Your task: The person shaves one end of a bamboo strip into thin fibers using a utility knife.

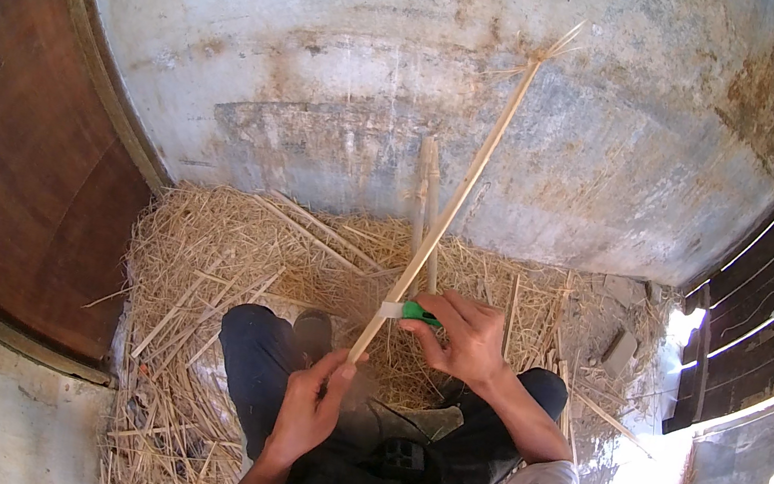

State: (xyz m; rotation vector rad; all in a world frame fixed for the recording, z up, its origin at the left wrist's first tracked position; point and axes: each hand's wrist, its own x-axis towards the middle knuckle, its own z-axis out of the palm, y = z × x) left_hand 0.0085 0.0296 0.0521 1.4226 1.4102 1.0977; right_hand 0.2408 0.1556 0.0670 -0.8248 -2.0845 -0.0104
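A long pale bamboo strip [482, 156] runs diagonally from my lap up toward the wall, its top end frayed into thin splinters. My left hand [312, 397] grips its lower end. My right hand [463, 340] is closed on a green-handled knife [421, 313], whose light blade crosses the strip just above my left hand. Behind the strip, two upright poles [426, 187] lean against the wall. My dark-trousered knees are on either side, over a floor covered with shavings [196, 232].
A stained pale wall [356, 55] stands in front. A brown wooden door [39, 136] is on the left, dark slatted boards [765, 282] on the right. Loose bamboo strips [174, 310] lie among the shavings, and a small block [620, 350] sits at the right.
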